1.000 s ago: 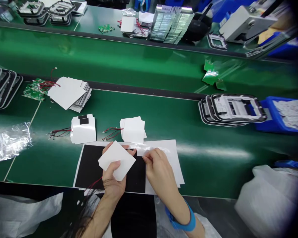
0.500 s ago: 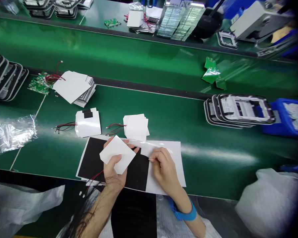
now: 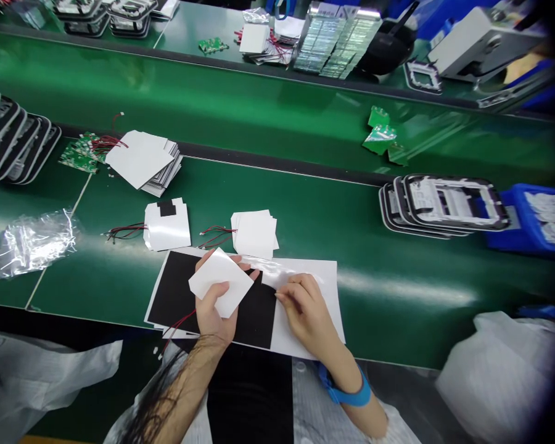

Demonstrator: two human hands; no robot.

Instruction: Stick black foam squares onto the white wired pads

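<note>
My left hand (image 3: 215, 308) holds a thin white square panel (image 3: 222, 280) between thumb and fingers, tilted like a diamond. Thin red and black wires (image 3: 178, 324) trail from its lower left. Beneath lies a black sheet (image 3: 254, 320) on white backing paper (image 3: 321, 290), a notch out of its upper right. Thumb and fingertips of my right hand (image 3: 308, 314) are pinched together at the black sheet's slightly curved right edge by the notch. Just behind the sheet sits a small stack of white panels (image 3: 254, 233) with wires. Left of it, another stack (image 3: 167, 225) bears black tape.
A taller panel stack (image 3: 141, 160) and green circuit boards (image 3: 81, 154) lie at the back left. Clear plastic bags (image 3: 37, 243) rest at left. Stacked frames (image 3: 444, 206) and a blue bin (image 3: 527, 216) stand at right. A raised shelf (image 3: 185, 28) runs along the back.
The view has shifted slightly. Both hands keep nearly the same pose: the left still holds the white panel, the right stays pinched at the black sheet's edge.
</note>
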